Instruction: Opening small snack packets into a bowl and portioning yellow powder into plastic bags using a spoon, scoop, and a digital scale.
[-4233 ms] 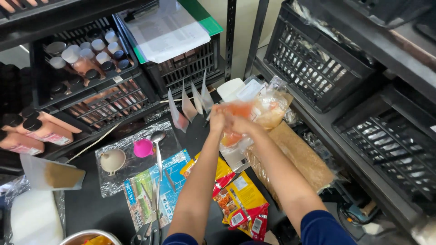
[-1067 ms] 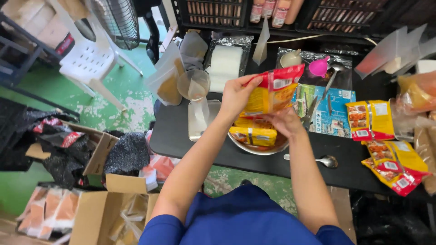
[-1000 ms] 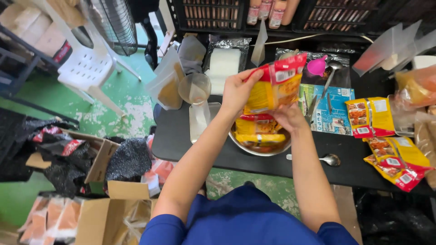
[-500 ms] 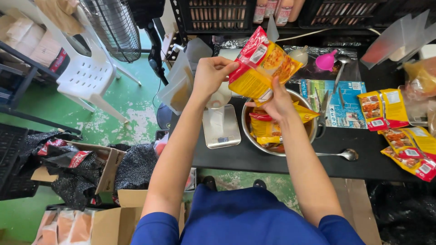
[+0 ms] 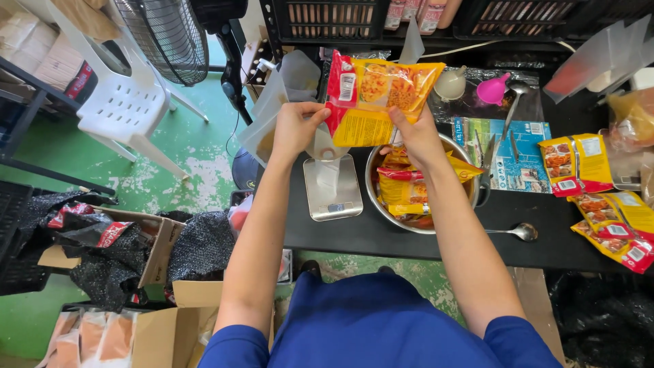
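My left hand (image 5: 294, 129) and my right hand (image 5: 415, 133) together hold a yellow and red snack packet (image 5: 377, 99) by its two ends, stretched flat above the black table (image 5: 422, 238). Under it stands a metal bowl (image 5: 372, 194) with several similar packets (image 5: 409, 187) inside. A small digital scale (image 5: 332, 187) lies just left of the bowl, below my left hand.
More yellow and red packets (image 5: 599, 194) lie at the table's right, with a spoon (image 5: 514, 233), a pink funnel (image 5: 495, 88) and a white funnel (image 5: 451, 83). Black crates (image 5: 327, 17) stand behind. A fan (image 5: 167, 34), white chair (image 5: 126, 109) and cardboard boxes (image 5: 122, 238) occupy the green floor at left.
Both hands lifted the packet out of the bowl and turned it from tilted to level, now spread wide between them. The view shifted back from the shelves to the table.
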